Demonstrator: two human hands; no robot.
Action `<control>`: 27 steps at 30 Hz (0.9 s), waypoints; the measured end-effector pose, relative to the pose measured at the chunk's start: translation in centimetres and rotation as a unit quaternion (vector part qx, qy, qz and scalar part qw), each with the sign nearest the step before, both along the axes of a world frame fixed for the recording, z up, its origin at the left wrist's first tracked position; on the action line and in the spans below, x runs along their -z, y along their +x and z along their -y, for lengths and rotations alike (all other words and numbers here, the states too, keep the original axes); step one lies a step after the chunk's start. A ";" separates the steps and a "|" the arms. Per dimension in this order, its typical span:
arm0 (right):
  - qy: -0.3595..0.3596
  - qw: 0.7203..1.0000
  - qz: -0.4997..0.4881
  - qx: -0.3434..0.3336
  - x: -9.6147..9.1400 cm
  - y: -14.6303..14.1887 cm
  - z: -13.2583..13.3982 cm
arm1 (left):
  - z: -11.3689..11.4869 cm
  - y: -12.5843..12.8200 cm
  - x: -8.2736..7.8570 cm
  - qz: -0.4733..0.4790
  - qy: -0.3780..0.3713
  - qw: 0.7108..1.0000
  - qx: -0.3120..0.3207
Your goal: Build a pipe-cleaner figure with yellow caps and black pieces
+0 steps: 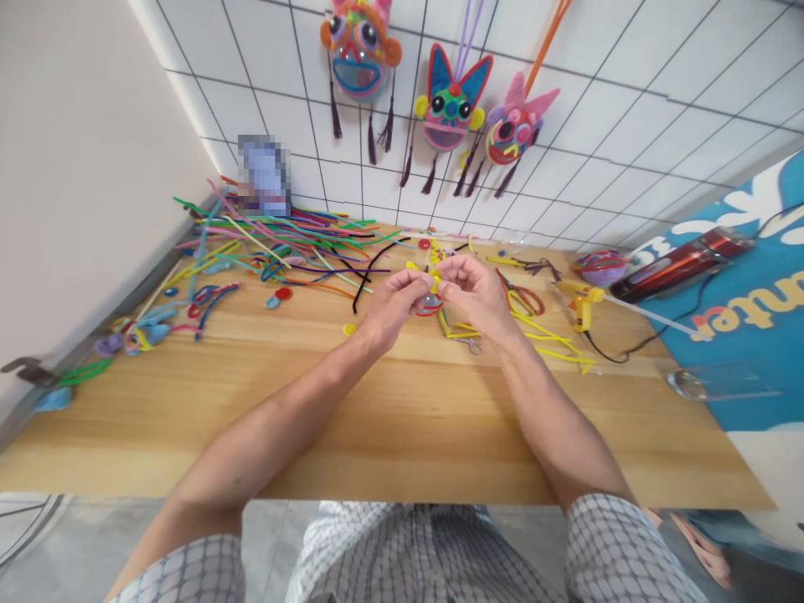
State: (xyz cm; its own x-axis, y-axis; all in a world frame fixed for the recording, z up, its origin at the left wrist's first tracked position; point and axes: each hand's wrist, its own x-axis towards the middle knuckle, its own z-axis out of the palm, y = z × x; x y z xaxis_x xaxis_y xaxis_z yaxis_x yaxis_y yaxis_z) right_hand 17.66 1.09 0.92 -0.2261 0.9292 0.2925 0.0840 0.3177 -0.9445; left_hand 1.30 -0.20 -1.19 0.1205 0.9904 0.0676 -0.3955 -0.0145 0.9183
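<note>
Over the middle of the table, my left hand (397, 303) and my right hand (476, 291) meet with fingertips pinched on a small piece of yellow pipe cleaner (435, 281). Its exact shape is mostly hidden by the fingers. Just beneath sits a clear rounded piece with a red rim (430, 310), partly covered by my hands. Behind the fingertips is a red coil (425, 244). Yellow pipe cleaners (553, 338) and small scissors (474, 344) lie by my right wrist. A yellow disc (349, 330) rests beside my left forearm.
A pile of coloured pipe cleaners (295, 230) spreads at the back left, near a blurred phone-like object (264, 176). On the right are red-handled scissors (524, 300), a yellow glue gun (583, 303) with its cord, a red flask (682, 264) and a glass (691, 383). Decorated masks (450, 113) hang behind.
</note>
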 end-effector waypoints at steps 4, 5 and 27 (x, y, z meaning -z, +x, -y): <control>-0.009 0.999 0.019 -0.028 -0.2 0.5 -0.1 | -0.3 -0.6 -0.3 -0.049 0.025 0.998 0.030; -0.009 0.999 0.022 -0.034 -0.2 0.6 -0.1 | -0.4 -0.7 -0.5 -0.059 0.029 0.997 0.038; 0.021 0.998 -0.020 0.056 1.5 -1.2 0.0 | -1.7 -2.8 -1.5 -0.166 0.108 0.978 0.067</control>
